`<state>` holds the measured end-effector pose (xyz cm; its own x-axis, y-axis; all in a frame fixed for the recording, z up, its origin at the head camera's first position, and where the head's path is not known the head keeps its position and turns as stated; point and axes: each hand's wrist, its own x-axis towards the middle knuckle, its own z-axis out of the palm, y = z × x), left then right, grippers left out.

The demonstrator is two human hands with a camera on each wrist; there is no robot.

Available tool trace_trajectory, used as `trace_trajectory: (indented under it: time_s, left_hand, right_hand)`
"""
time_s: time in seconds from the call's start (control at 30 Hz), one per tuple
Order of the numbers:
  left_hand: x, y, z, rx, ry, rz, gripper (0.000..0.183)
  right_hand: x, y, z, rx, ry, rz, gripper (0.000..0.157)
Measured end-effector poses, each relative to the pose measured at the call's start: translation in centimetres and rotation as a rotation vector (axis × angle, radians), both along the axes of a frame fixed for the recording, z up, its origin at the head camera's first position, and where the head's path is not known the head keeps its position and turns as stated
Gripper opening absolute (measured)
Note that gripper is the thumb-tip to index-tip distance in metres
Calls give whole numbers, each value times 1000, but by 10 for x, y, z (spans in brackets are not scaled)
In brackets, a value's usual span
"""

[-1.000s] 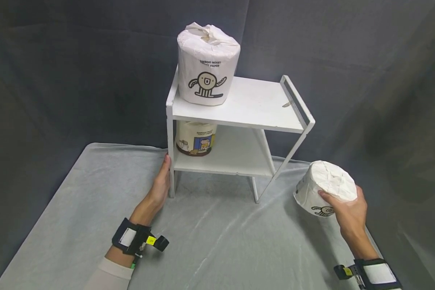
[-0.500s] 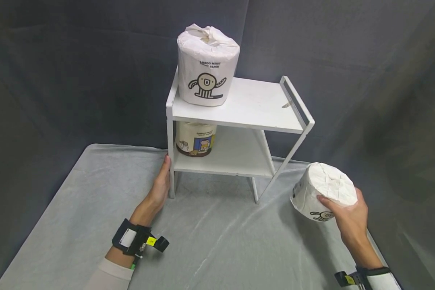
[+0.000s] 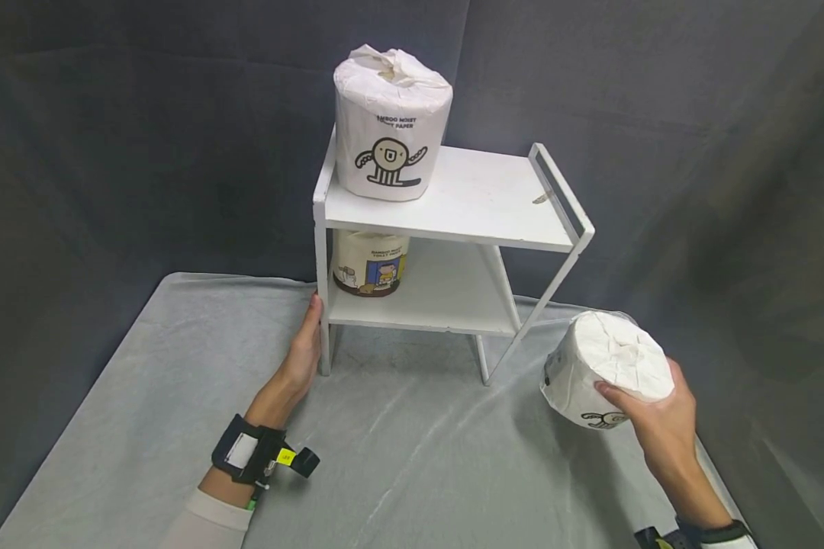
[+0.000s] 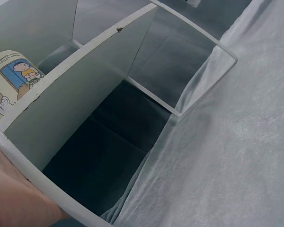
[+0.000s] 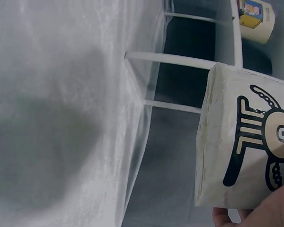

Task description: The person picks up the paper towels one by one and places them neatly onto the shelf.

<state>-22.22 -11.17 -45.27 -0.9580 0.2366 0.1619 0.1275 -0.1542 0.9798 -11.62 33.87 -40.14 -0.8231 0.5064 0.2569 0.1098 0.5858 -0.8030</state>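
A white two-tier shelf [image 3: 508, 200] stands on the cloth-covered table. My left hand [image 3: 300, 357] rests against its left leg, thumb straight along the post; the other fingers are mostly hidden. To the right of the shelf, my right hand [image 3: 662, 415] grips a white paper-wrapped toilet roll [image 3: 593, 374] off the table, tilted, with its top facing me. The thumb lies across its near side. In the right wrist view, the roll's printed cartoon [image 5: 279, 135] shows. Another wrapped toilet roll [image 3: 393, 130] stands upright at the left of the top tier.
On the lower tier, at the left, sits a cream toilet roll [image 3: 369, 263] with a coloured cartoon band. Grey cloth [image 3: 412, 465] covers the table, and a dark curtain [image 3: 178, 137] hangs behind it. The shelf's right leg frame [image 3: 542, 297] slants outward at the top.
My right hand has brought the held toilet roll slightly left and nearer to me, tipping it a little more. The left hand and the shelf have barely shifted.
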Motion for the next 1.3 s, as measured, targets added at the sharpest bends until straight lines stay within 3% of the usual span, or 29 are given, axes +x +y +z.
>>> trace_trajectory:
  time_s: [0.83, 1.3]
  left_hand:
    - [0, -1, 0, -8, 0, 5, 83]
    - [0, 0, 1, 8, -4, -9, 81]
  right_hand:
    - [38, -30, 48, 78, 13, 133, 77]
    - [47, -38, 77, 76, 71, 196, 78]
